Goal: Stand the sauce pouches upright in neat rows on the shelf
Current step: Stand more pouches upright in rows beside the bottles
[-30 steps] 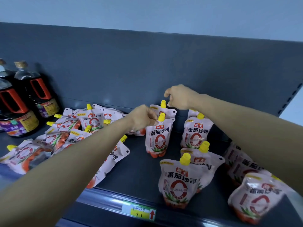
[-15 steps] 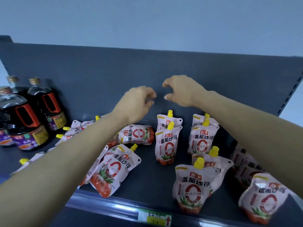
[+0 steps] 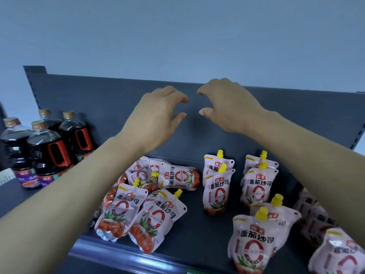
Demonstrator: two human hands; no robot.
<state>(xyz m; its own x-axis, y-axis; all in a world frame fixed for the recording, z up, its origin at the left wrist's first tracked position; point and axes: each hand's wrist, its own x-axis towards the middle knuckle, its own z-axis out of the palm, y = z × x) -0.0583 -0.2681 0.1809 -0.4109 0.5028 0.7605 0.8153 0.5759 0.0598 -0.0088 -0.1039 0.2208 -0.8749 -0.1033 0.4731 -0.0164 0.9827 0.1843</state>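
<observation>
Hovering above the shelf [image 3: 197,226], we hold both hands up before the back panel [image 3: 88,99], well clear of the pouches [image 3: 217,194] below. Our left hand [image 3: 158,113] grasps nothing: its fingers are loosely curved and spread, and the thumb hangs apart beneath them. Our right hand [image 3: 229,107] mirrors it, also empty, with fingers relaxed and bent and the thumb low. The fingertips of the two hands face each other across a gap and do not touch.

The pouches are white with red print and yellow caps, and they sit on the shelf in two lots. Right of the middle they stand upright. One row of two runs front to back, the rear one just behind the front one. Beside it, a second row [image 3: 257,187] has two at the back and two more nearer us, close to the shelf's front edge. Further right, more pouches show partly under our right forearm, blurred; we cannot tell whether all of them stand.

To the left the pouches lie in a heap [image 3: 154,220]. Two lean with their bottoms towards the front rail [image 3: 122,256], one lies on its side with its cap pointing left, and others are partly hidden under our left forearm.

At the far left dark bottles [image 3: 41,143] with red handles stand by the back panel. Above the panel is a plain pale wall [image 3: 177,36].
</observation>
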